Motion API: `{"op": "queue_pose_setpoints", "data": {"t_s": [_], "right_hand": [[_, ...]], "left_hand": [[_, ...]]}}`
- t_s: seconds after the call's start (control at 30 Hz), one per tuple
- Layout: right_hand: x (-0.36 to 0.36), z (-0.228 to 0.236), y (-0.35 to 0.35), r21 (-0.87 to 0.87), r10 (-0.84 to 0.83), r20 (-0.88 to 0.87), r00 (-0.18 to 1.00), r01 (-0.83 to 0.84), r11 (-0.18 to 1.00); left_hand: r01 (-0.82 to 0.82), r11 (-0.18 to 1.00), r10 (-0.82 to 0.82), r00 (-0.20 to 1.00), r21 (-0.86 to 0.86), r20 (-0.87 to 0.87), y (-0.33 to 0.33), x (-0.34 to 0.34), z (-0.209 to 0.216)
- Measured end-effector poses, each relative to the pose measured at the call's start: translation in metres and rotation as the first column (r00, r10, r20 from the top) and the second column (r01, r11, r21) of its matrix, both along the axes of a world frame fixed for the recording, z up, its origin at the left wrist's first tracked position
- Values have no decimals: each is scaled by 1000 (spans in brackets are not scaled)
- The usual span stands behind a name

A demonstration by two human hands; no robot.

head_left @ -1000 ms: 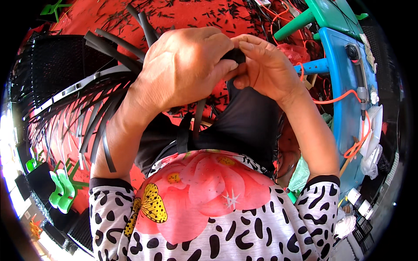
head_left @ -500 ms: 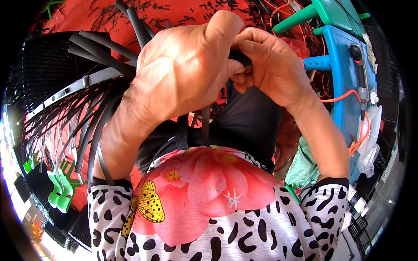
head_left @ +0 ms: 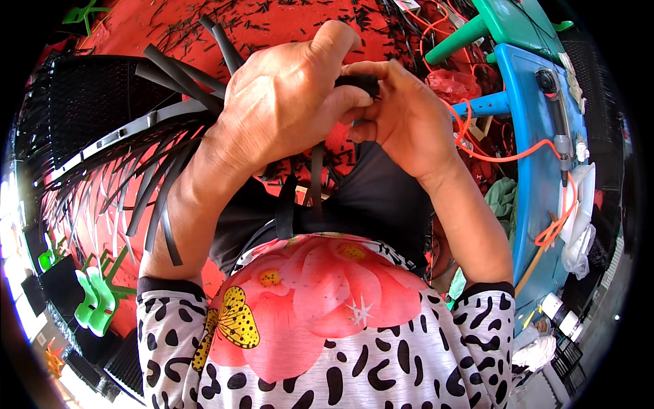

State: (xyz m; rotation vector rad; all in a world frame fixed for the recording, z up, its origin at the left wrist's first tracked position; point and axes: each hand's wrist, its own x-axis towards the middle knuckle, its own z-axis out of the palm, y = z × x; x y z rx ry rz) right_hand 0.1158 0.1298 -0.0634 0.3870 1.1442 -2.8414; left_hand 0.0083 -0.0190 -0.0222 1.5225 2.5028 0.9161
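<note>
My left hand (head_left: 286,95) is closed, thumb and fingers pinching a dark flat strip (head_left: 357,83) in front of my body. Against the strip's right end rest the bent fingers of my right hand (head_left: 412,126), closed around it; its fingertips are partly hidden. Behind my left hand lies a black woven panel (head_left: 102,95) with a pale edge band (head_left: 129,129). Several loose black strips (head_left: 139,167) fringe that edge and drape over my left forearm. Wider black strips (head_left: 180,71) stick up beyond my left wrist. Another strip (head_left: 317,174) hangs below my hands.
The red floor (head_left: 146,31) is littered with short black offcuts. To the right stand a blue stool (head_left: 528,116) and a green stool (head_left: 507,27); a corded tool (head_left: 558,112) with an orange cable (head_left: 507,158) lies on the blue one. Green clamps (head_left: 95,300) sit at left.
Both hands have shifted, the right one and its forearm moving left. More of the dark strip shows between the fingers, and the strips behind my left hand have swung slightly right.
</note>
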Motion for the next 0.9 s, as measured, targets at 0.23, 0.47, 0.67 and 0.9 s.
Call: {"op": "queue_pose_setpoints", "data": {"t_s": [0.23, 0.47, 0.67, 0.9], "right_hand": [[2, 1, -5, 107, -28, -13, 1000, 29, 994], [-8, 9, -4, 202, -16, -58, 998, 28, 979], [-12, 8, 1, 167, 3, -15, 1000, -1, 986], [-18, -7, 7, 5, -5, -87, 996, 5, 1000]], "left_hand": [[3, 1000, -3, 1000, -15, -9, -1, 4, -1], [10, 996, -7, 999, 84, -43, 0, 1, -3], [115, 993, -116, 993, 21, 28, -6, -13, 1], [121, 992, -122, 992, 18, 18, -1, -21, 7]]}}
